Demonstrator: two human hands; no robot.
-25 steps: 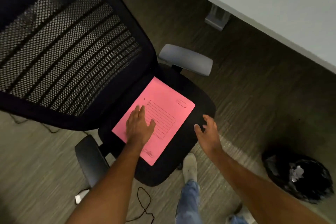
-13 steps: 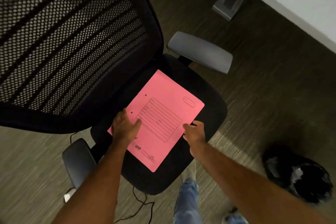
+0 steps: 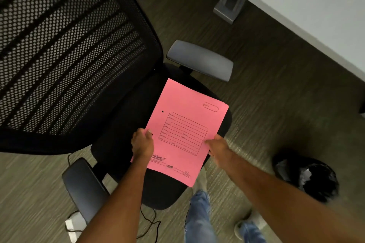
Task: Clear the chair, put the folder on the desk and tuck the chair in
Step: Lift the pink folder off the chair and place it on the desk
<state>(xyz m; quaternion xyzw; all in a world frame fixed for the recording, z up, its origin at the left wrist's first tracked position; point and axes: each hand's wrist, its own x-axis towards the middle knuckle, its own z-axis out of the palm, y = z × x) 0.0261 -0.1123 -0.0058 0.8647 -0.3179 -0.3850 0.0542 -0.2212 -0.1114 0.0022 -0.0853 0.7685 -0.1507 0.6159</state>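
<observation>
Now the pink folder (image 3: 185, 134) sits above the chair (image 3: 126, 124) seat, left hand (image 3: 142, 144) and right hand (image 3: 218, 149) pinching its side edges. Clearing is underway; next, carry it to the desk (image 3: 308, 6) beyond the chair.

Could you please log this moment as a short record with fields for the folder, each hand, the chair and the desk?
folder: pink folder, printed side up, over the chair seat
left hand: left hand grips the folder's left edge
right hand: right hand grips its right edge
chair: black mesh-back chair, not tucked in
desk: white desk at upper right, folder not on it
</observation>
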